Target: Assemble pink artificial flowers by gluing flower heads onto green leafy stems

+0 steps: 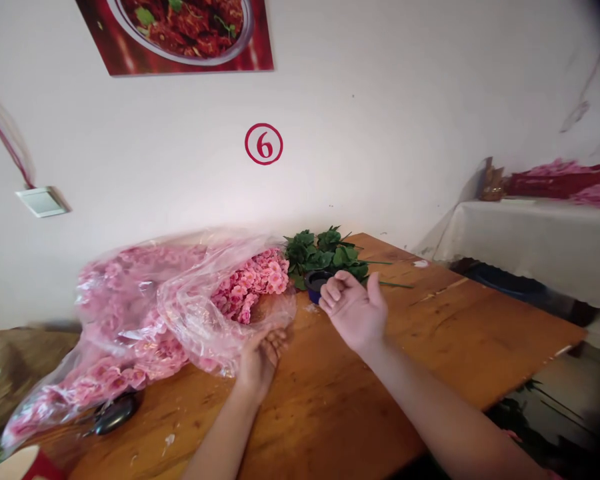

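Note:
My left hand (263,360) is at the near lip of a clear plastic bag (185,300), palm turned up and fingers loosely bent; nothing shows in it. Pink artificial blossoms (255,280) fill the bag and show at its mouth. Over the table, my right hand (355,310) is raised with the palm facing me, fingers half curled and thumb apart, holding nothing visible. Just behind its fingertips stands a small dark blue round container (317,283), partly covered by the hand. Green artificial leaf stems (325,253) lie behind the container.
The wooden table (430,347) touches the wall. A black oval object (115,413) lies beside the bag, and a red and white cup (25,463) is at the near left. On the right, a cloth-covered table (520,233) bears a red tray (555,185) with pink pieces.

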`<act>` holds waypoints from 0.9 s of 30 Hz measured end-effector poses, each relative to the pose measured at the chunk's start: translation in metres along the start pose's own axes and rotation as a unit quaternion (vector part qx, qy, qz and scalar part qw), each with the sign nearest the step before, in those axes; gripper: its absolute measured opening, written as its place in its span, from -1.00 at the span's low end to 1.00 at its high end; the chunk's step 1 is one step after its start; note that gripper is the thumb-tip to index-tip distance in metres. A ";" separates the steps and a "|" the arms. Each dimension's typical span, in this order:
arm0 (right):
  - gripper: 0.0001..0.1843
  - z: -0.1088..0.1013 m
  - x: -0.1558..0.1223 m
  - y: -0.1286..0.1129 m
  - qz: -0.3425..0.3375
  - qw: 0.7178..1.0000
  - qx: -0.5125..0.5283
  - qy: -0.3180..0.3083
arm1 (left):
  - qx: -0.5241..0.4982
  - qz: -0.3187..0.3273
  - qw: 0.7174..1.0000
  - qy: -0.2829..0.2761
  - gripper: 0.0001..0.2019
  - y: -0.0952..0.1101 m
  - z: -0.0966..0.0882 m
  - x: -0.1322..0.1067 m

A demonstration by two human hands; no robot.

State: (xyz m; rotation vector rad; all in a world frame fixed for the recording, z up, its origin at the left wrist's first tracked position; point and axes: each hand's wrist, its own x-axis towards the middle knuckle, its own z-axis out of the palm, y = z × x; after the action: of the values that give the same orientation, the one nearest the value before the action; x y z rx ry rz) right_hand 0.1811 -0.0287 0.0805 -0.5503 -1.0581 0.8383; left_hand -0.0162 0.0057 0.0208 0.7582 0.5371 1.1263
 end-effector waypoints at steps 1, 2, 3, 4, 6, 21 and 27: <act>-0.27 0.005 -0.003 0.007 0.030 0.999 0.027 -0.015 | 0.049 -0.009 0.999 -0.021 -0.80 -0.006 0.005 -0.003; -0.28 0.010 -0.007 0.015 0.055 0.997 0.052 -0.028 | 0.079 -0.021 0.996 -0.046 -0.72 -0.013 0.010 -0.006; -0.29 0.015 -0.011 0.023 0.077 0.993 0.071 -0.045 | 0.088 -0.031 0.993 -0.073 -0.68 -0.018 0.016 -0.009; -0.29 0.019 -0.016 0.031 0.092 0.991 0.081 -0.062 | 0.086 -0.031 0.991 -0.094 -0.69 -0.024 0.020 -0.013; -0.29 0.026 -0.025 0.047 0.100 0.988 0.069 -0.099 | 0.082 -0.037 0.989 -0.114 -0.72 -0.033 0.026 -0.017; -0.34 0.030 -0.039 0.067 0.022 0.993 0.061 -0.103 | 0.048 -0.120 0.992 -0.016 -0.74 -0.043 0.021 -0.018; -0.48 0.032 -0.030 0.046 0.149 0.943 0.298 -0.019 | 0.065 -0.133 0.989 -0.022 -0.75 -0.042 0.019 -0.019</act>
State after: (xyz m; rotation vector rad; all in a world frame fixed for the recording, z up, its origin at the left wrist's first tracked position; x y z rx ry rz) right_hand 0.1294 -0.0260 0.0433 -0.1767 -0.7052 1.3770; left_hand 0.0163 -0.0270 0.0006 0.7956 0.6590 0.8310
